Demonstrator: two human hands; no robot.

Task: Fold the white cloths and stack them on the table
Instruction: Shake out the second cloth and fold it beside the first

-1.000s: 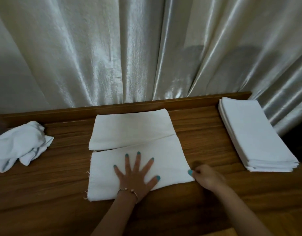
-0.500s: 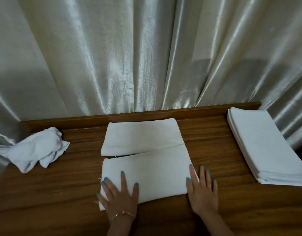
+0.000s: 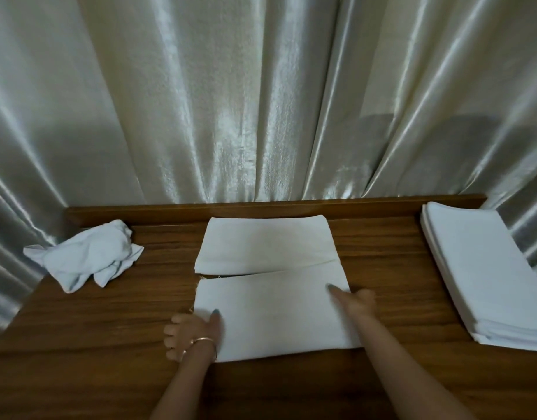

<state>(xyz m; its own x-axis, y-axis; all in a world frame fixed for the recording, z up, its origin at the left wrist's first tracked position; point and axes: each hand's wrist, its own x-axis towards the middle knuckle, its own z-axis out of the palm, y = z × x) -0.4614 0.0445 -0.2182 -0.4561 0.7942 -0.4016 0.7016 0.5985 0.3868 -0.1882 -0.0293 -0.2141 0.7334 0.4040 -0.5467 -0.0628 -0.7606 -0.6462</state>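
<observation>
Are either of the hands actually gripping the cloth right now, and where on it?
The left hand pinches the half-folded cloth at its near left edge. The right hand touches its far right corner; a grip there cannot be told.

Thin gold bracelet [image 3: 202, 344], teal nails.
</observation>
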